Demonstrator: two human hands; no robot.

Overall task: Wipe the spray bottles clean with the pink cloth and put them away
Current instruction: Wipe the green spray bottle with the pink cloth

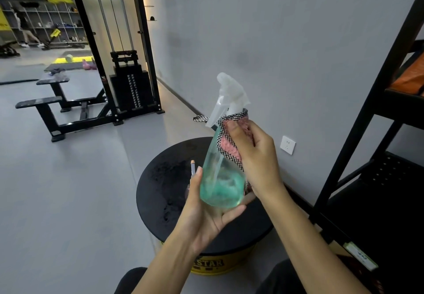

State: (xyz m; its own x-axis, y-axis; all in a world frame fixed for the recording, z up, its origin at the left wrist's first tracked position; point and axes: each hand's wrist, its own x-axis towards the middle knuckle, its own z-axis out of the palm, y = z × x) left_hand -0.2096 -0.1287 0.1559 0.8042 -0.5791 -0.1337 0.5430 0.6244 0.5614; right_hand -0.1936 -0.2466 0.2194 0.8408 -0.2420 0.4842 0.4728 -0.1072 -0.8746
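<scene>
The clear teal-tinted bottle (221, 179) with its white trigger top is held a bit tilted above the black table (165, 179), gripped at the base by the left hand (206, 213), with the pink cloth (229, 146) gripped against its shoulder by the right hand (254, 156).

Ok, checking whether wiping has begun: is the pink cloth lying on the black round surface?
No, the right hand presses the pink cloth against the spray bottle, which the left hand holds above the black round surface.
</scene>
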